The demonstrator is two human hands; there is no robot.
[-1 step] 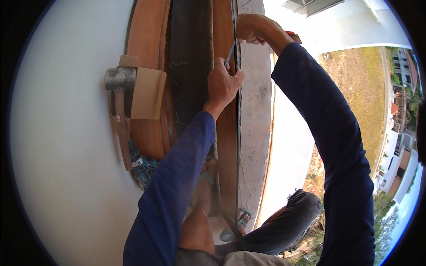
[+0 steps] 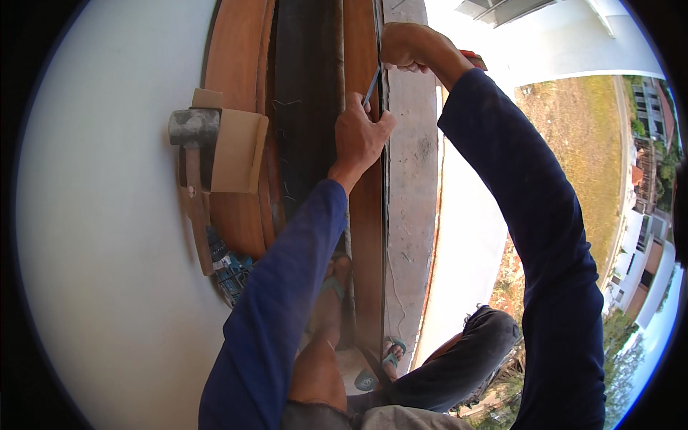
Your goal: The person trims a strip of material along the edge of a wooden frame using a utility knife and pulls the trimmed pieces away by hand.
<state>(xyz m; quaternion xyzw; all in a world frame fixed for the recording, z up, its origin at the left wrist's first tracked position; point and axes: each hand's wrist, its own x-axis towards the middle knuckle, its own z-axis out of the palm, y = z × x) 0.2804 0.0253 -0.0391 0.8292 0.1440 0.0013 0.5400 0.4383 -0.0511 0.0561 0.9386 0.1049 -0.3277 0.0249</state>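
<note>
A reddish-brown wooden plank (image 2: 364, 208) with a dark edge runs away from me. On its upper part my left hand (image 2: 362, 136) is closed around a thin blue-grey strip (image 2: 371, 87), its thumb side at the plank's right edge. The strip slants up along that edge toward my right hand (image 2: 407, 49). That hand is farther off, bent over the plank's edge in a fist. What it grips, if anything, is hidden by its fingers. A red object (image 2: 473, 60) shows partly behind my right wrist; whether I hold it, I cannot tell.
To the left, a mallet (image 2: 195, 127) with a wooden handle lies against an open cardboard box (image 2: 240, 150) on more brown boards (image 2: 236, 222). A teal power tool (image 2: 231, 269) is below it. A grey concrete ledge (image 2: 412, 179) runs along the right, with dry grass beyond.
</note>
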